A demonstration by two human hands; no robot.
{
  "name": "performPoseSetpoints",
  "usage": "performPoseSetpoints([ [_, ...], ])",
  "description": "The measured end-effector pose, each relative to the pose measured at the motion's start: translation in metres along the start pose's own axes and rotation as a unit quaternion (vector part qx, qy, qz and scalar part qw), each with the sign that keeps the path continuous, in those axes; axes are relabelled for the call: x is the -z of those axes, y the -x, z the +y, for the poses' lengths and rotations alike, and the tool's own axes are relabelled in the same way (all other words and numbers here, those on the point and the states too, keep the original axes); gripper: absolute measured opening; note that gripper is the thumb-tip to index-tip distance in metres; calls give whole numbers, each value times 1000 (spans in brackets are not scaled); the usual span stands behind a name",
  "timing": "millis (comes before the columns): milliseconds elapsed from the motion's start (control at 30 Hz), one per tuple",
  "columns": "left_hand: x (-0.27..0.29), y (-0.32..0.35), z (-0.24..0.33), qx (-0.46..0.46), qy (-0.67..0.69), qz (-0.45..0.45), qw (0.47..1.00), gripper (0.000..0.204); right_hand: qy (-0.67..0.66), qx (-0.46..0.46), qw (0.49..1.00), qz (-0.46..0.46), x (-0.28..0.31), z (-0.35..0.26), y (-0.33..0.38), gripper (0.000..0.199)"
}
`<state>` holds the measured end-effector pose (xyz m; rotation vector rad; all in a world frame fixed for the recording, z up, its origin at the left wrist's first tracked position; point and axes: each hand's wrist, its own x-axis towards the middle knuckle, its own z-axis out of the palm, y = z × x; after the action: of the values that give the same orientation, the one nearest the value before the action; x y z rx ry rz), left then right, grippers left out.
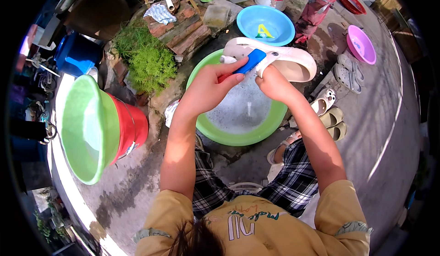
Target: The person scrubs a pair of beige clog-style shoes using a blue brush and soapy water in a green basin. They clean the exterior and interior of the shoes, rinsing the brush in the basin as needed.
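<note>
My left hand (213, 86) is closed round a blue scrubbing brush (252, 62), and a bit of red shows by its fingers. My right hand (274, 85) grips a white clog (293, 57) by its strap side, with the fingers partly hidden. The brush lies against the clog, close to the strap. Both hands are above a light green basin (238, 139) of sudsy water (245, 107). A small white thing (228, 59) sticks out beyond my left fingers; I cannot make out what it is.
A green basin (94, 164) tilts on a red bucket (130, 132) at left. Beyond stand a blue basin (279, 38) and a plant (158, 66) beside bricks (192, 36). At right are grey clogs (344, 77), other shoes (332, 117) and a pink basin (362, 47).
</note>
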<state>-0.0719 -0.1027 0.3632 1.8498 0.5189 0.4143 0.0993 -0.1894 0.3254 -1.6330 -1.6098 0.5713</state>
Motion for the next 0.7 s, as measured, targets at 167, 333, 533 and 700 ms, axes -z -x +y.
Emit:
performPoseSetpoints([
  [167,-15,-10,4,26,171,76,982,37,-42,52,997,32,-1,-13,-8,67],
  [333,-28,-12,-2,-53,172,95,979,38,-181,-9,983,12,-1,-15,-8,64],
  [533,-59,-5,-15,-194,-81,134,968,42,-779,-4,625,53,50,-2,-9,64],
  [700,-75,-9,-26,-243,-121,177,946,44,-807,-13,560,187,61,-15,-6,91],
])
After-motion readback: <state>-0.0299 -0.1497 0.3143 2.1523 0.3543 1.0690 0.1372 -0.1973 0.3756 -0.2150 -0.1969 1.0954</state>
